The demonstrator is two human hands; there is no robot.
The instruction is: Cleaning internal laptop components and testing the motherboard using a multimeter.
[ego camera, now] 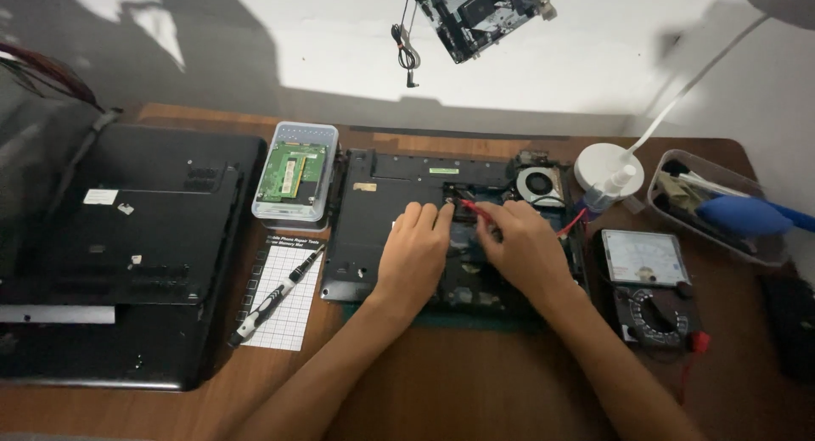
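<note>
Both hands on the opened laptop on the bench, left hand flat steadying it, right hand pinching a red tool just past the fingertips, probing inside, so careful tip placement matters.

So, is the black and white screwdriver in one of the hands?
No, the screwdriver lies on the gridded mat, apart from the left hand and the right hand.
</note>
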